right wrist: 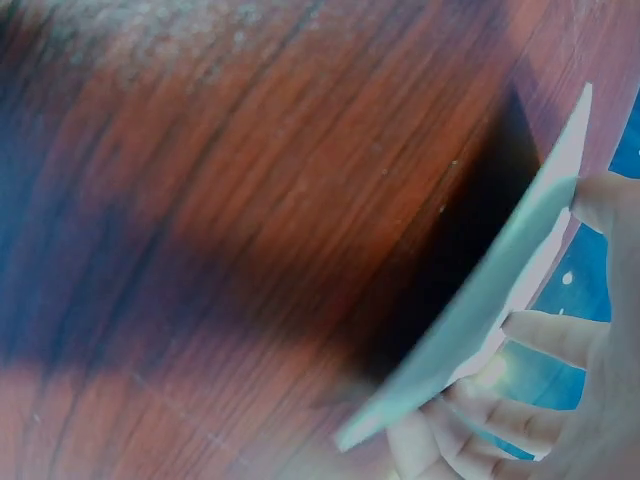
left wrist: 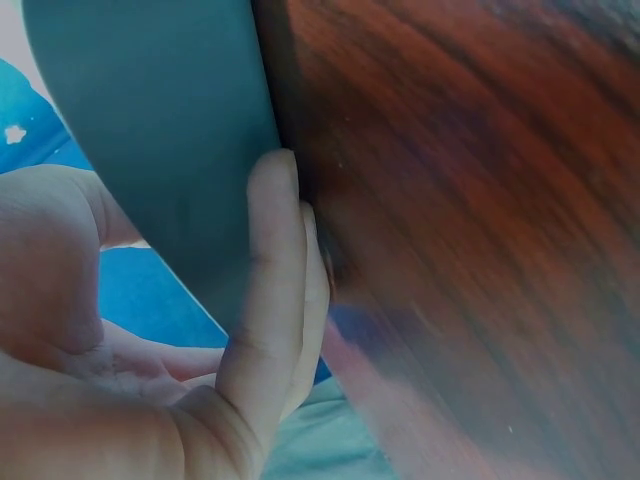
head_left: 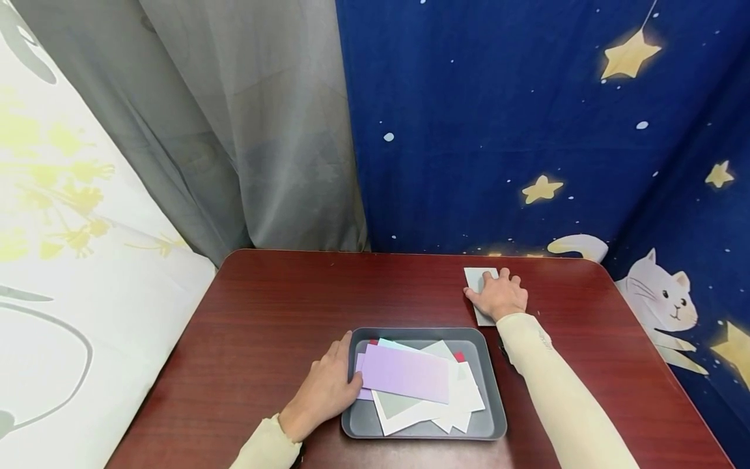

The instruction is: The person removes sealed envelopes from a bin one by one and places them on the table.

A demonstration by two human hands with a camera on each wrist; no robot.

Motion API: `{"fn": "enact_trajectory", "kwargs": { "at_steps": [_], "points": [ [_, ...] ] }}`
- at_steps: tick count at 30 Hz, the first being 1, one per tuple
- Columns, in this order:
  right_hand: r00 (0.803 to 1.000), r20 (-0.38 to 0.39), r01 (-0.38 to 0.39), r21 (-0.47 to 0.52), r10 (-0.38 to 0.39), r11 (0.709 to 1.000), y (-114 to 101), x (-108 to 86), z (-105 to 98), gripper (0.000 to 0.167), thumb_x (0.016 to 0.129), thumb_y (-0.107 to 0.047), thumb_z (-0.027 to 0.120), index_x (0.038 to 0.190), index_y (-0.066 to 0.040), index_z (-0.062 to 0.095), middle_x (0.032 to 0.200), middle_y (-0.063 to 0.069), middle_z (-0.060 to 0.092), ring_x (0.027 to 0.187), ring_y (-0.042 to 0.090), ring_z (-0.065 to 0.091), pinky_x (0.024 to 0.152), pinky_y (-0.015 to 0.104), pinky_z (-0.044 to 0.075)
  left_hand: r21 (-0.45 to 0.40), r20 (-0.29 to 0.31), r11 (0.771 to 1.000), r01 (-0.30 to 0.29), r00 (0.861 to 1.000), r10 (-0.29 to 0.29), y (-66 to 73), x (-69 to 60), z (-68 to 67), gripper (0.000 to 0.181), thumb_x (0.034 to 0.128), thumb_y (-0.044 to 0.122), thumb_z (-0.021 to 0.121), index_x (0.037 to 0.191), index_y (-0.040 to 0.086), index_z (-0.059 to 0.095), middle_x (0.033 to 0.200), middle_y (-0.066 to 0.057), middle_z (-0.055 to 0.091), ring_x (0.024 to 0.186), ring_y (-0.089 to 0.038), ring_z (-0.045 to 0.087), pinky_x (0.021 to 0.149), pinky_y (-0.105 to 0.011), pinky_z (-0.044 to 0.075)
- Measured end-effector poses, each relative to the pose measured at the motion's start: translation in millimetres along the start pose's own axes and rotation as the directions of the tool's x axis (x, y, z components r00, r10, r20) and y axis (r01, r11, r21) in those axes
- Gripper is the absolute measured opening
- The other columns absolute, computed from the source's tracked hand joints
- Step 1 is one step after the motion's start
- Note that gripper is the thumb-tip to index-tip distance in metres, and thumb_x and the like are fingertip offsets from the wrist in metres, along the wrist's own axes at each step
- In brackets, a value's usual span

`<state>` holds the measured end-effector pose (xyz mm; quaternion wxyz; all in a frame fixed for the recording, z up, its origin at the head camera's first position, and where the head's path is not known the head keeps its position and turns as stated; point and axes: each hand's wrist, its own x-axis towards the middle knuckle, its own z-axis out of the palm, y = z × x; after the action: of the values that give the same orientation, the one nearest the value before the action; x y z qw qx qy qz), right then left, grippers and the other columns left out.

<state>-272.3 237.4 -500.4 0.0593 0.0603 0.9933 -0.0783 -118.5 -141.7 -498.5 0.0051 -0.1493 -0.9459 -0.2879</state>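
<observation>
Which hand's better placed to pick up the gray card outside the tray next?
Probably the right hand: it is spread over the gray card, fingers touching it. The left hand is at the tray, on its left side, farther from that card.

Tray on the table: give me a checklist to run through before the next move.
1. Left hand steadying the tray: ok, it holds the left edge.
2. Right hand on the grey card: ok, it touches it.
3. Grip on that card firm: cannot tell.
4. Grey card inside the tray: not ok, it is outside, beyond the far right corner.
5. Sheets in the tray squared up: not ok, they overlap at odd angles.
6. Tray resting on the table: ok.
</observation>
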Motion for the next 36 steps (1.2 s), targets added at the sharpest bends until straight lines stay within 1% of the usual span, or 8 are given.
{"fn": "enact_trajectory", "kwargs": {
  "at_steps": [7,14,17,22,26,30,33,36],
  "points": [
    [1.0,-0.026,-0.001,-0.001,0.001,1.0,-0.6,-1.5,-1.0,0.084,0.102,-0.062,0.061,0.156,0.002,0.052,0.146,0.041,0.042,0.124,0.058,0.051,0.092,0.068,0.054,0.008,-0.009,1.0,-0.006,1.0,0.006,-0.1,-0.5,1.3,0.077,0.0923,0.013,0.079,0.156,-0.014,0.046,0.138,-0.028,0.064,0.106,-0.045,0.073,0.089,-0.061,0.06],
    [1.0,-0.02,0.005,0.015,-0.004,1.0,2.3,-3.6,-1.5,0.083,0.102,-0.059,0.061,0.155,0.004,0.052,0.146,0.042,0.042,0.125,0.059,0.051,0.094,0.069,0.053,0.007,0.001,1.0,0.005,1.0,-0.005,1.5,-0.6,1.8,0.077,0.0926,0.013,0.079,0.157,-0.014,0.045,0.139,-0.028,0.064,0.104,-0.045,0.073,0.088,-0.06,0.061],
    [1.0,-0.015,0.004,0.05,-0.003,0.999,4.5,-4.9,-2.2,0.084,0.103,-0.059,0.06,0.158,0.004,0.05,0.146,0.042,0.042,0.125,0.06,0.051,0.096,0.07,0.052,0.008,0.005,1.0,0.006,1.0,-0.006,1.5,-0.7,1.7,0.077,0.0928,0.013,0.079,0.157,-0.015,0.045,0.139,-0.028,0.064,0.105,-0.045,0.073,0.089,-0.06,0.06],
    [1.0,-0.018,0.016,0.108,-0.014,0.994,7.9,-8.9,-5.8,0.087,0.103,-0.06,0.059,0.161,0.003,0.045,0.145,0.041,0.043,0.125,0.059,0.051,0.099,0.072,0.05,0.002,0.013,1.0,0.017,1.0,-0.017,-0.1,-0.6,0.9,0.077,0.0932,0.012,0.078,0.157,-0.014,0.045,0.141,-0.028,0.064,0.111,-0.045,0.072,0.093,-0.061,0.059],
    [0.998,-0.049,0.053,0.129,-0.047,0.99,8.1,-16.6,-12.3,0.086,0.103,-0.061,0.06,0.161,0.001,0.046,0.144,0.036,0.046,0.124,0.055,0.051,0.097,0.072,0.05,-0.007,0.016,1.0,0.018,1.0,-0.018,-0.5,0.2,-0.4,0.076,0.0924,0.009,0.076,0.158,-0.014,0.045,0.141,-0.029,0.063,0.115,-0.044,0.071,0.095,-0.062,0.058],
    [0.992,-0.087,0.104,0.131,-0.093,0.986,4.5,-30.0,-21.5,0.083,0.103,-0.061,0.06,0.159,-0.001,0.052,0.146,0.032,0.049,0.123,0.052,0.052,0.092,0.072,0.052,-0.018,0.016,1.0,0.021,1.0,-0.02,0.1,0.6,-1.6,0.076,0.0897,0.006,0.076,0.157,-0.014,0.046,0.139,-0.028,0.064,0.111,-0.042,0.072,0.092,-0.062,0.059],
    [0.982,-0.12,0.158,0.12,-0.144,0.98,-0.9,-42.7,-28.3,0.079,0.103,-0.06,0.062,0.156,-0.002,0.056,0.146,0.031,0.052,0.123,0.051,0.053,0.087,0.072,0.055,-0.026,0.017,0.999,0.029,0.999,-0.029,0.4,0.4,-2.1,0.077,0.0882,0.005,0.076,0.158,-0.013,0.046,0.14,-0.027,0.064,0.108,-0.041,0.072,0.09,-0.061,0.06],
    [0.967,-0.155,0.219,0.098,-0.202,0.971,-8.4,-57.0,-33.4,0.075,0.103,-0.058,0.064,0.152,-0.002,0.06,0.144,0.03,0.057,0.121,0.049,0.056,0.081,0.069,0.058,-0.03,0.018,0.999,0.032,0.999,-0.032,0.1,0.4,-2.0,0.078,0.0879,0.004,0.076,0.158,-0.013,0.046,0.141,-0.027,0.064,0.108,-0.041,0.072,0.09,-0.061,0.06]
  ]
}}
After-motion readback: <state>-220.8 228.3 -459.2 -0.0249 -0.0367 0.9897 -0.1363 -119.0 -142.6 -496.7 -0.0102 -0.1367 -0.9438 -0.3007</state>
